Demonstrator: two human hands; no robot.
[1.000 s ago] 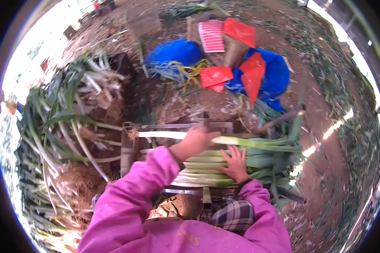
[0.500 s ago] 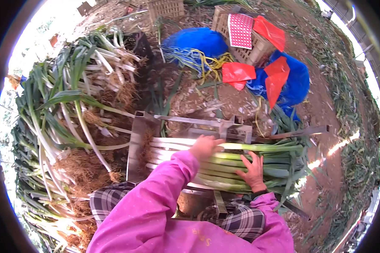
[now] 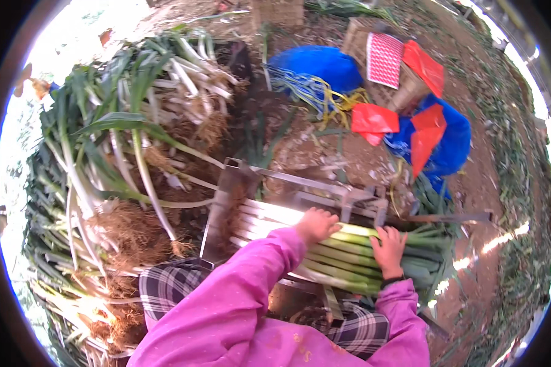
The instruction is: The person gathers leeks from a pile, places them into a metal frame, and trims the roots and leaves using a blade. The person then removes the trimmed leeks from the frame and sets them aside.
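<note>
Both hands down flat on a bundle of leeks (image 3: 343,257) lying crosswise in a metal rack (image 3: 226,202), just in front of the knees. Left hand (image 3: 315,225) pressed on the pale white stalks near the middle of the bundle, fingers spread and curled lightly over the top, not closed around anything. Right hand (image 3: 389,249) further right, palm down on the green part of the same stalks, fingers splayed wide, resting rather than clasping. Pink sleeves (image 3: 245,293) running up from the near edge, checked trousers (image 3: 171,284) below them. White ends of the bundle pointing left against the rack's upright plate, green leaves trailing off to the right past the frame. Off to the left, a big loose heap of uncut leeks (image 3: 104,159), roots and soil still on, spreading from near to far. On the far side, across bare brown earth, a blue sack (image 3: 318,64) with a tangle of yellow and blue cords (image 3: 312,92) just beside it. Further right, a wicker basket (image 3: 404,92), a red-and-white patterned cloth (image 3: 384,59) lying on it, red bags (image 3: 373,119) and a second blue sack (image 3: 450,140) close around.
</note>
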